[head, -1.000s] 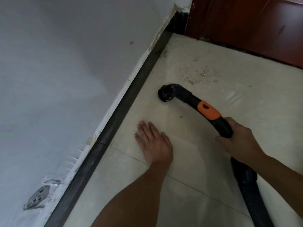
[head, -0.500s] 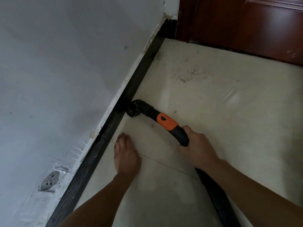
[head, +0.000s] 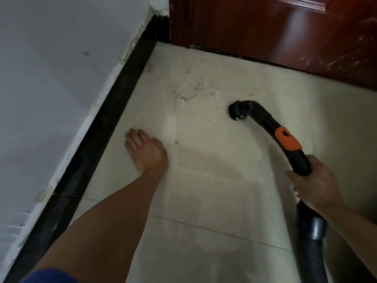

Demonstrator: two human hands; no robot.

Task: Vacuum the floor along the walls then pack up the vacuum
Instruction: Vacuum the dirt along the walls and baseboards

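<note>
1. Pale floor tiles are running up to a white wall edged with a black skirting strip on the left, and a reddish wooden door is closing off the far side.
2. The vacuum tube, curved and black with an orange collar, is sitting right of centre, well apart from the skirting strip. Its round mouth is facing the tiles; I cannot tell whether it is touching them.
3. The right hand is curling its fingers round the tube's lower end, where the ribbed hose is trailing toward the bottom edge.
4. A scatter of grit is lying between the mouth and the corner.
5. The left hand is resting flat on the tiles near the skirting strip, fingers straight and together, holding nothing, with a single crumb lying just beside it.
</note>
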